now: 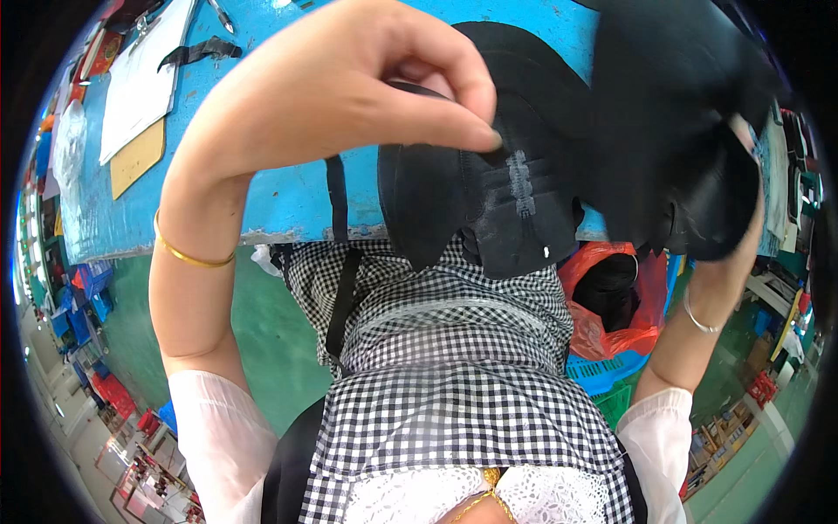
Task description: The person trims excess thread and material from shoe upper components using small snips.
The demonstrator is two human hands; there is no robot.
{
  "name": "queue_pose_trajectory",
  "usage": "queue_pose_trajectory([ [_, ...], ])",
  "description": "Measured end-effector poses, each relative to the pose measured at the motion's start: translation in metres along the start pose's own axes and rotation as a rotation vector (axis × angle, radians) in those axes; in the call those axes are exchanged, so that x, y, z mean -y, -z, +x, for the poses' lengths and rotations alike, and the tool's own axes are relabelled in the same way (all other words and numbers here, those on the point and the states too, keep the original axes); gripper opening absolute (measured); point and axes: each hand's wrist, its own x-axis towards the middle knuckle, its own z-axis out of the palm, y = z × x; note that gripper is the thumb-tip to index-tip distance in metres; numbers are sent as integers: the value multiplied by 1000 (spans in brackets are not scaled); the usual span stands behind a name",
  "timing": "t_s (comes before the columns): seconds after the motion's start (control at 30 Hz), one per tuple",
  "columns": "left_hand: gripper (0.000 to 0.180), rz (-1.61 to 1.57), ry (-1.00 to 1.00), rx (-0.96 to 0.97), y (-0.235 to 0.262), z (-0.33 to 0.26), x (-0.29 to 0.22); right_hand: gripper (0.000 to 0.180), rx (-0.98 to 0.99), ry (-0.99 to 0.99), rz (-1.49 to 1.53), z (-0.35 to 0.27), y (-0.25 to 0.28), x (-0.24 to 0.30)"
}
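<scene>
A black, curved piece of sheet material [524, 205] with stitched seams and a pale grey mark lies over the table's near edge, reaching toward my lap. Above it is my left hand [384, 96], its thumb and forefinger pinched together and its other fingers curled. Whatever lies between those fingertips is too hidden to name. At the right, my right hand [744, 140] holds up another black piece [672, 113], blurred by motion. Most of that hand is behind the piece; only a bit of finger and the wrist show.
The blue table [288, 196] carries white papers on a clipboard [144, 87], a black scrap [201, 52], a pen [223, 16] and clear plastic [72, 166]. Below its edge, a red plastic bag [587, 327] with black contents sits in a blue basket [602, 374]. A black strap [337, 196] hangs nearby.
</scene>
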Motion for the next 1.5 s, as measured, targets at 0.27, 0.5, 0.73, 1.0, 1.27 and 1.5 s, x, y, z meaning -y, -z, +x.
queue_pose_trajectory([
  [0.27,16,109,-55,292,-35,41,-2,26,-393,97,-500,-18,105,39],
  [0.5,18,394,-213,80,-55,46,17,18,103,32,-812,-44,-2,3],
  [0.73,23,677,-321,-78,-49,45,23,17,788,364,-1132,-9,-49,-35],
  [1.0,22,442,-235,41,-35,45,17,17,978,307,-1115,7,-46,-32],
  [1.27,21,466,-162,69,-36,47,19,15,720,481,-1366,0,-64,-46],
  [1.5,15,417,-206,38,-33,40,19,23,720,189,-1352,12,-61,-26],
])
